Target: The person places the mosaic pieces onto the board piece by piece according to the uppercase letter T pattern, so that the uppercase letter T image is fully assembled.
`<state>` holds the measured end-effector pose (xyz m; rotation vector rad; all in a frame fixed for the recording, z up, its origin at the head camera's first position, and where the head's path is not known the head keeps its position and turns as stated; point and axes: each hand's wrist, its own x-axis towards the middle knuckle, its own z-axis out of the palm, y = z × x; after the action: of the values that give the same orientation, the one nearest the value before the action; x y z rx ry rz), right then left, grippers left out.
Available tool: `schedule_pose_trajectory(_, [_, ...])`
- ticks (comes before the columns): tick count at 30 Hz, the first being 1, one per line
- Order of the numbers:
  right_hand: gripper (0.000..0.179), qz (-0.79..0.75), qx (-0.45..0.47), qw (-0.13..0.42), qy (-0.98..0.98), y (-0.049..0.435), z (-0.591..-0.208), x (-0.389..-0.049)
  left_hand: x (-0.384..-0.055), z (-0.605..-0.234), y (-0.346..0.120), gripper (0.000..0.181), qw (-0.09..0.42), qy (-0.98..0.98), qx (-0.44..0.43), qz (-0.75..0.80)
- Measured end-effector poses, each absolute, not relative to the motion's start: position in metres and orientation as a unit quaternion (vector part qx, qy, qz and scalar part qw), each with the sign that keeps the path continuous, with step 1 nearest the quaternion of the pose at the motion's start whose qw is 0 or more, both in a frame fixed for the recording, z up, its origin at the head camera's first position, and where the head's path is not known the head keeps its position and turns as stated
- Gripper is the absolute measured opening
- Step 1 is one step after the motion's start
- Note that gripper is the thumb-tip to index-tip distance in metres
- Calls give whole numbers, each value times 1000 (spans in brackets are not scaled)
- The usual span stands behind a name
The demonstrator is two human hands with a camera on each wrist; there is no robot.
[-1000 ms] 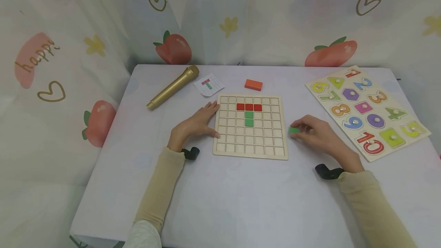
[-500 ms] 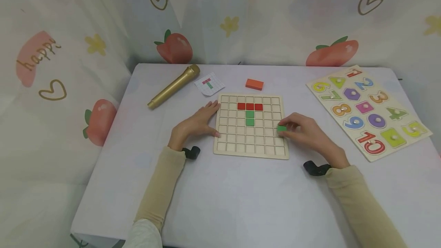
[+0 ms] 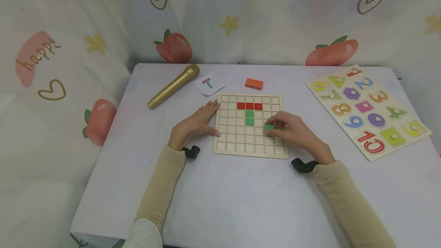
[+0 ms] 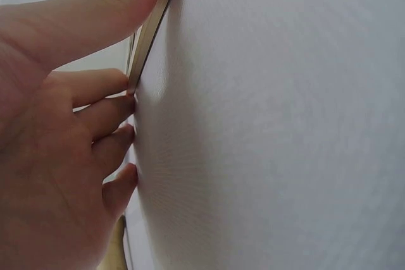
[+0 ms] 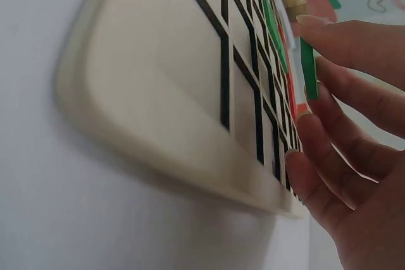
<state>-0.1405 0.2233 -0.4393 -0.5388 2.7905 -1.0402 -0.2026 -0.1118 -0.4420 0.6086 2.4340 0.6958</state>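
Note:
A square wooden grid board [image 3: 250,148] lies mid-table, with three red tiles [image 3: 249,106] in a row and two green tiles [image 3: 249,118] below the middle one. Between thumb and fingertips, my right hand [image 3: 293,127] pinches another green tile [image 5: 308,67] over the right part of the board. My left hand [image 3: 196,123] rests at the board's left edge, thumb on the rim and the other fingers extended along the side; the left wrist view shows the thumb [image 4: 95,17] against that edge.
Behind the board lie an orange block [image 3: 254,84] and a paper card [image 3: 209,84] printed with a red and green T pattern. A gold microphone [image 3: 173,86] lies back left. A number-and-shape puzzle board [image 3: 370,118] lies on the right.
My right hand has moved left with the green tile, from beside the board to over its right columns. The left hand stays at the left edge.

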Motion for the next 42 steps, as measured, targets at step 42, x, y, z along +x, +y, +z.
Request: schedule_pose_trajectory(42, [26, -318, -208, 87, 921, 171, -447, -150, -203, -447, -114, 112, 269, 897, 228, 267])
